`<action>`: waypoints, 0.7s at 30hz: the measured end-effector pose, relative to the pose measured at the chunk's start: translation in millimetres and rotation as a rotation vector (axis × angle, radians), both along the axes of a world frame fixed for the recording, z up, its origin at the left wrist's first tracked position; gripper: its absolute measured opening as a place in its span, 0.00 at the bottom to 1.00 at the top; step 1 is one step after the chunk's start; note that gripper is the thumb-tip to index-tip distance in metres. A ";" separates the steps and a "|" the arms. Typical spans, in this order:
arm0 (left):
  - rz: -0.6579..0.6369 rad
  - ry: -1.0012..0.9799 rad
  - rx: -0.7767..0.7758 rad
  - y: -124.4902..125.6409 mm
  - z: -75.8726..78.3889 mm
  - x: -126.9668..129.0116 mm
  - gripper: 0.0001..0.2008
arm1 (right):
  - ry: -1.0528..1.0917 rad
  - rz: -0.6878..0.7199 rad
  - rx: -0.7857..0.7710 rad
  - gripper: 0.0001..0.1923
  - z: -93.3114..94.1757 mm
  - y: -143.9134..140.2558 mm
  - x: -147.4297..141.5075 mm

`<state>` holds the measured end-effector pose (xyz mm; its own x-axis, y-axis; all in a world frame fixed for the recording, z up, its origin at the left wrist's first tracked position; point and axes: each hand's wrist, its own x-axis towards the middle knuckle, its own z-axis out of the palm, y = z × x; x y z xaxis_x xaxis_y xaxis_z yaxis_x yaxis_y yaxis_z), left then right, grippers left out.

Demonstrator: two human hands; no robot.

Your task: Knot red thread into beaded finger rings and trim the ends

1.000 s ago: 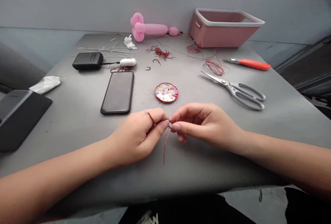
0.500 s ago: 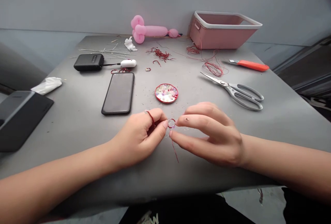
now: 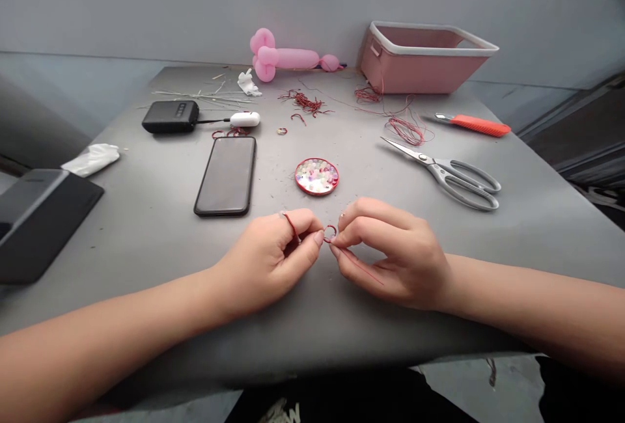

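My left hand (image 3: 273, 257) and my right hand (image 3: 390, 250) meet over the near middle of the grey table (image 3: 146, 215). Between their fingertips is a small loop of red wire (image 3: 330, 234). The left hand pinches the loop, and red wire also wraps its forefinger. The right hand pinches the wire's free tail, which runs down and right across its palm. A round red lid of pale beads (image 3: 316, 176) lies just beyond the hands.
A black phone (image 3: 226, 174) lies left of the beads, with a power bank (image 3: 170, 116) behind it. Grey scissors (image 3: 452, 174), an orange-handled tool (image 3: 476, 125), loose red wire (image 3: 405, 127), a pink bin (image 3: 424, 57) and a pink balloon (image 3: 288, 58) sit farther back. A black box (image 3: 34, 215) is at the left edge.
My right hand opened its fingers, then closed them again on the wire tail, which swung from hanging down to slanting right. The left hand kept its hold on the loop.
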<state>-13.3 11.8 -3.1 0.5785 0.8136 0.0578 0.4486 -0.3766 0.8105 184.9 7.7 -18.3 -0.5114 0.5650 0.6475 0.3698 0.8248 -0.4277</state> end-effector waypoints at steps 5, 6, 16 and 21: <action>0.042 0.016 0.052 -1.5 1.0 -1.3 0.10 | -0.056 0.001 0.170 0.07 -0.7 1.6 0.7; 0.066 0.016 0.060 -1.7 1.8 -1.4 0.10 | -0.073 0.001 0.229 0.06 -1.2 2.3 1.5; -0.001 0.012 0.080 2.1 0.2 -2.0 0.11 | -0.104 0.036 0.367 0.08 0.5 1.1 6.2; -0.059 0.045 0.145 2.7 -2.7 -4.4 0.10 | -0.091 0.070 0.254 0.07 0.0 0.8 7.1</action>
<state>-17.7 14.5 -5.9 0.6297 0.7632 0.1449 0.4573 -0.5149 0.7251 192.0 8.5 -18.3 -0.6057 0.3521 0.7136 0.3357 0.9261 -0.1721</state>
